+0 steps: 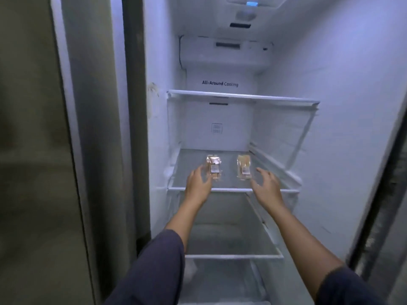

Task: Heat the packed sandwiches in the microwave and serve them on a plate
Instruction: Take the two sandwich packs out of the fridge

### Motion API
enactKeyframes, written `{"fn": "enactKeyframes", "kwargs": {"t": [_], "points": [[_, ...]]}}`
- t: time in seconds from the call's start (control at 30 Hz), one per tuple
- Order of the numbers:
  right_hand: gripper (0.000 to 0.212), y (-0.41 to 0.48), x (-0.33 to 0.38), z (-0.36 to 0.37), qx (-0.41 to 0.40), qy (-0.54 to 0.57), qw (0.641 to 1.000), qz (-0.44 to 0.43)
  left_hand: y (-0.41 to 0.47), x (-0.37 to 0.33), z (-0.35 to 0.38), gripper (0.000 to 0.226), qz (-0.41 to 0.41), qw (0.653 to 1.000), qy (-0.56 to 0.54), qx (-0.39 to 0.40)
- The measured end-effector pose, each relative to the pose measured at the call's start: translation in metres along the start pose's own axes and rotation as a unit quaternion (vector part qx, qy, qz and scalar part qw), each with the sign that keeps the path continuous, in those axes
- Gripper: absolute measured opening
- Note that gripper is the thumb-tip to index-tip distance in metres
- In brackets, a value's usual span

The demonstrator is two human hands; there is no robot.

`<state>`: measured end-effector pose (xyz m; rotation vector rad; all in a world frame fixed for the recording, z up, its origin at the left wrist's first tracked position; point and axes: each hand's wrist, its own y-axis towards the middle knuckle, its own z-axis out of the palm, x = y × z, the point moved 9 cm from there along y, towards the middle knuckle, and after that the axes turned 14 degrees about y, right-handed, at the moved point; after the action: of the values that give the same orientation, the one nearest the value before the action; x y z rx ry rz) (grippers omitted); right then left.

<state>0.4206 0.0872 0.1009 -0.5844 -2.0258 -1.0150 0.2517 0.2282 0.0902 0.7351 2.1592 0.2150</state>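
Lying side by side but apart, midway across the clear glass middle shelf (233, 189) with its white rim, inside the open white refrigerator (330, 73): a tan left sandwich pack (214, 165) in clear plastic with a white label, and a matching right sandwich pack (243, 167). Both sit closer to the shelf's front edge than its back. Left hand (198, 183) is over the front edge, fingers spread and loose, grasping nothing; fingertips are at the left pack's left side, contact unclear. Right hand (267, 186) is also released, fingers splayed, just right of the right pack and not touching it. Dark blue sleeves (158, 267) cover both upper forearms. Upper glass shelf (242, 96) and lower glass shelf (233, 256) are also in view. Back wall reads "All-Around Cooling" (220, 83).
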Motion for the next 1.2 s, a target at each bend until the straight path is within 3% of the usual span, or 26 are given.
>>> {"fn": "enactKeyframes", "kwargs": {"t": [0.17, 0.37, 0.47, 0.53, 0.73, 0.97, 1.2], "points": [[0.072, 0.066, -0.069, 0.024, 0.017, -0.003, 0.993, 0.116, 0.052, 0.02, 0.045, 0.064, -0.075, 0.997, -0.021, 0.024], [0.088, 0.094, -0.089, 0.054, -0.043, 0.01, 0.986, 0.163, 0.09, 0.024, 0.085, 0.072, -0.094, 0.995, -0.015, 0.012], [0.099, 0.1, -0.085, 0.069, -0.036, -0.017, 0.986, 0.164, 0.101, 0.033, 0.093, 0.09, -0.119, 0.992, 0.023, 0.019], [0.096, 0.105, -0.085, 0.07, -0.041, -0.042, 0.986, 0.155, 0.108, 0.037, 0.096, 0.095, -0.126, 0.991, 0.031, 0.035], [0.087, 0.108, -0.085, 0.061, -0.035, -0.046, 0.983, 0.175, 0.111, 0.042, 0.082, 0.062, -0.118, 0.992, 0.01, 0.033], [0.092, 0.103, -0.091, 0.054, 0.01, 0.025, 0.971, 0.239, 0.103, 0.038, 0.061, 0.065, -0.106, 0.994, -0.01, 0.028], [0.088, 0.097, -0.082, 0.052, 0.012, 0.075, 0.972, 0.224, 0.09, 0.054, 0.06, 0.086, -0.167, 0.974, -0.141, 0.062]]}}
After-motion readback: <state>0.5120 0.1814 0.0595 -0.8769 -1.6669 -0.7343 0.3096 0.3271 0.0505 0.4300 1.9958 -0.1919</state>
